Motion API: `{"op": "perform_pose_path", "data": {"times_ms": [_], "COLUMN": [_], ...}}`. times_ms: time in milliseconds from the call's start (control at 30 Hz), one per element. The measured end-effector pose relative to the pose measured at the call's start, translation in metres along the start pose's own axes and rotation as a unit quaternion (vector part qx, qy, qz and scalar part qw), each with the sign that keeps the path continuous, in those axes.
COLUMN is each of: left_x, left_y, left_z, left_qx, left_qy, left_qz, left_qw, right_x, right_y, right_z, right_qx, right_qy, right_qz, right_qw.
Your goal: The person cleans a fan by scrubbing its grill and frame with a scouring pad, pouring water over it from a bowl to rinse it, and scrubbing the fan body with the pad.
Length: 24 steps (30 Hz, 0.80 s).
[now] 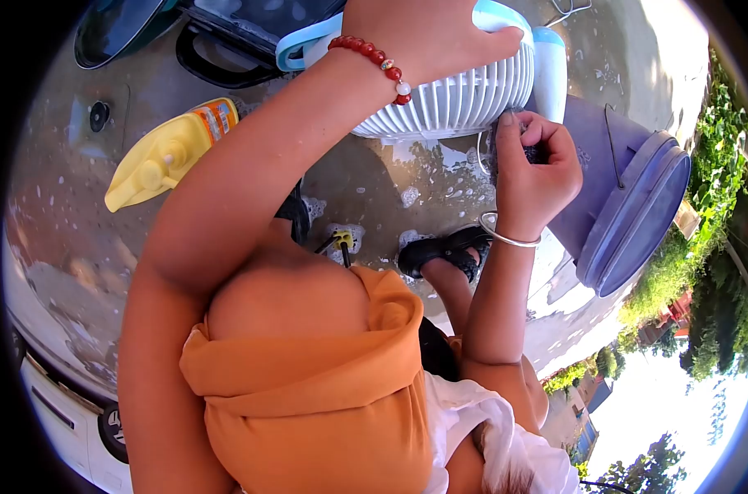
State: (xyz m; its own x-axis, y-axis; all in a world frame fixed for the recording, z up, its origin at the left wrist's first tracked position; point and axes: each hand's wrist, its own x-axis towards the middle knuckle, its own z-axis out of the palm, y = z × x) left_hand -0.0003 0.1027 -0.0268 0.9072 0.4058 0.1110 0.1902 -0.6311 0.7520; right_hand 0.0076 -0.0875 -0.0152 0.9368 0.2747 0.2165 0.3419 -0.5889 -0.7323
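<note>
Near the top edge, my left hand (440, 37), with a red bead bracelet at the wrist, lies over a white ribbed plastic basket (464, 103) with light blue trim. Its thumb stretches along the basket's side; the other fingers are mostly cut off by the frame. My right hand (542, 177), wearing a silver bangle, is closed in a pinch at the basket's lower right side. A dark, wiry scouring pad (539, 154) shows between its fingers, partly hidden by them.
A yellow detergent bottle (164, 160) lies left on the wet, sudsy floor, near a glass lid (100, 116). Black handled cookware (217, 62) lies behind it. A purple bucket (637, 198) is tipped at the right. My sandalled foot (444, 253) stands below the basket.
</note>
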Motion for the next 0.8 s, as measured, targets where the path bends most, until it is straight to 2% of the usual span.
{"op": "perform_pose_path", "data": {"times_ms": [167, 300, 333, 467, 567, 600, 700, 767, 800], "left_x": [0.003, 0.009, 0.009, 0.007, 0.005, 0.001, -0.005, 0.005, 0.008], "left_y": [0.001, 0.003, 0.0, -0.003, 0.001, 0.004, 0.011, 0.007, 0.004], "left_z": [0.002, -0.007, -0.003, 0.0, -0.002, -0.001, -0.007, -0.009, -0.008], "left_qx": [0.029, 0.02, 0.009, 0.016, 0.017, 0.021, 0.01, 0.009, 0.01], "left_qy": [-0.001, -0.03, -0.015, -0.008, -0.017, -0.001, -0.016, -0.008, -0.008], "left_qz": [-0.006, -0.031, -0.027, -0.026, -0.022, -0.008, -0.021, -0.019, -0.022], "left_qw": [1.0, 0.999, 0.999, 1.0, 0.999, 1.0, 1.0, 1.0, 1.0], "right_x": [0.001, 0.0, -0.007, -0.016, 0.007, 0.019, 0.028, 0.011, -0.002], "right_y": [-0.004, -0.001, 0.004, 0.014, 0.002, 0.004, 0.001, 0.01, 0.013], "right_z": [-0.001, 0.008, 0.007, 0.009, 0.015, 0.018, 0.02, 0.015, 0.01], "right_qx": [-0.009, 0.032, -0.012, -0.022, 0.026, 0.003, 0.019, -0.019, -0.014], "right_qy": [-0.008, 0.028, 0.029, 0.039, 0.07, 0.084, 0.069, 0.07, 0.056], "right_qz": [0.002, -0.008, -0.031, -0.058, -0.074, -0.1, -0.088, -0.109, -0.082], "right_qw": [1.0, 0.999, 0.999, 0.997, 0.995, 0.991, 0.994, 0.991, 0.995]}}
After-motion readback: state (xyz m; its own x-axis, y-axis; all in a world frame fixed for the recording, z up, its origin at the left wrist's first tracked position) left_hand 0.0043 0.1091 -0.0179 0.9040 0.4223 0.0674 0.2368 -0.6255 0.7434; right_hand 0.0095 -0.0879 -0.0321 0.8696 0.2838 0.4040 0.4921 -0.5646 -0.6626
